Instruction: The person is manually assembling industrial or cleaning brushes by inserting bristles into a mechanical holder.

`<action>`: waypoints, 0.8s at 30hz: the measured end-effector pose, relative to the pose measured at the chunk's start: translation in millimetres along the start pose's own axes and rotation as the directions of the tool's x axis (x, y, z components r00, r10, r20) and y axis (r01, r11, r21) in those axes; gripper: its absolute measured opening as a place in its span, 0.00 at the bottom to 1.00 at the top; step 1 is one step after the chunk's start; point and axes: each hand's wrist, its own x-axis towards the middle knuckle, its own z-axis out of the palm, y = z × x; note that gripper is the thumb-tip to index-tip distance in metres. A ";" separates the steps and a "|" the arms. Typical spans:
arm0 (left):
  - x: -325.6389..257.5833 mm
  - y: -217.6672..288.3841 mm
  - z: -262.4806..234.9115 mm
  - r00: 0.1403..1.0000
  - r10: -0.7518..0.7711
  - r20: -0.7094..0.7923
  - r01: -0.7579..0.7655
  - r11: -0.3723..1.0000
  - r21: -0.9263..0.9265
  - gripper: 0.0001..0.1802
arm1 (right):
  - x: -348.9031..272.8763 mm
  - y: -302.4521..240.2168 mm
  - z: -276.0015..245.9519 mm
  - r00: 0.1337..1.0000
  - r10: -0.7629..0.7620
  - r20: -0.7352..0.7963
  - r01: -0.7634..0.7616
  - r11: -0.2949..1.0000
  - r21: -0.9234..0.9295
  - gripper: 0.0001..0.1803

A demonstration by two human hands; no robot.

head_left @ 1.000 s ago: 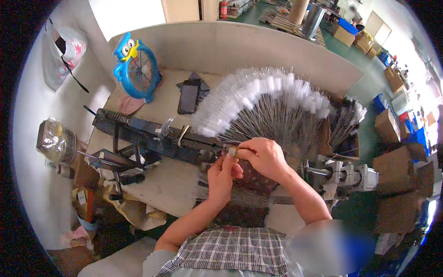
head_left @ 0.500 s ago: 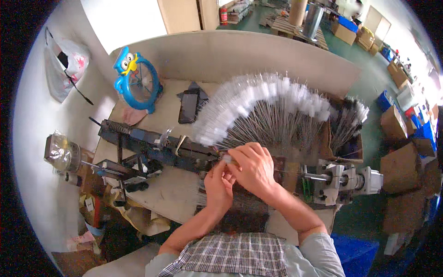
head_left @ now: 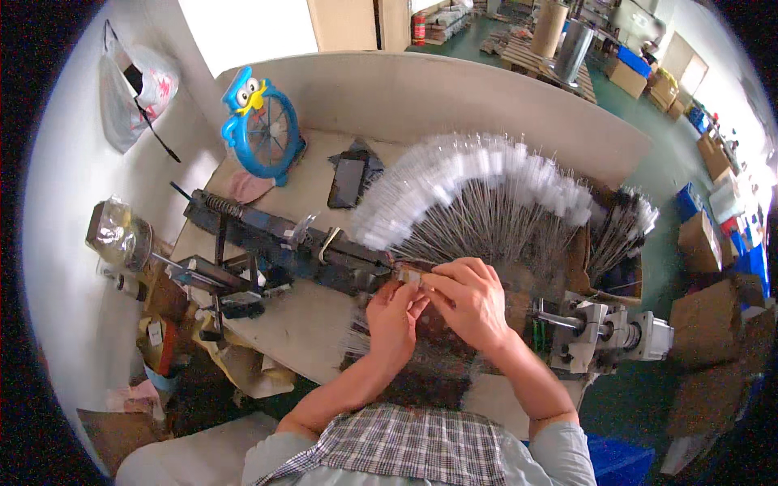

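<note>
In front of the dark bench machine [head_left: 324,255], both my hands meet at its right end. My left hand [head_left: 393,320] is closed, its thumb and fingertips pinching a small whitish piece [head_left: 412,276]. From the right, my right hand [head_left: 474,304] reaches over with bent fingers, pinching at the same piece. Its exact kind is too small to tell, and fingers cover part of it. Just beyond my hands, a wide fan of white-bristled wire brushes [head_left: 486,166] lies with its thin metal stems toward me.
A motor unit with a metal shaft [head_left: 612,328] stands at the right. Behind the machine are a phone [head_left: 348,180] and a blue duck-shaped fan [head_left: 263,134]. An open cardboard box [head_left: 604,279] holds darker brushes. A low partition [head_left: 454,89] closes the bench's far side.
The view has turned slightly, so the bench appears shifted to the right. My right hand has moved a little rightward; both hands stay together around the small whitish piece.
</note>
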 end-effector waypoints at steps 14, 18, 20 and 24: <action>1.0 -2.2 -18.4 0.992 -0.053 0.115 0.075 0.976 -0.204 0.09 | 2.4 -19.0 22.3 0.995 0.087 -0.037 -0.088 0.996 -0.024 0.20; 4.0 -2.2 -18.9 0.995 -0.035 0.089 0.050 0.984 -0.169 0.10 | 0.1 -21.2 23.4 0.992 0.101 -0.081 -0.109 0.988 -0.110 0.22; 6.1 -4.4 -19.9 0.994 -0.024 0.104 0.040 0.988 -0.150 0.10 | 1.4 -23.2 18.9 0.990 0.073 -0.120 -0.086 0.991 -0.107 0.19; 4.4 -7.9 -14.7 0.998 0.018 0.052 -0.013 0.996 -0.093 0.08 | -3.1 -19.1 15.5 0.993 0.011 -0.114 -0.028 0.988 -0.151 0.15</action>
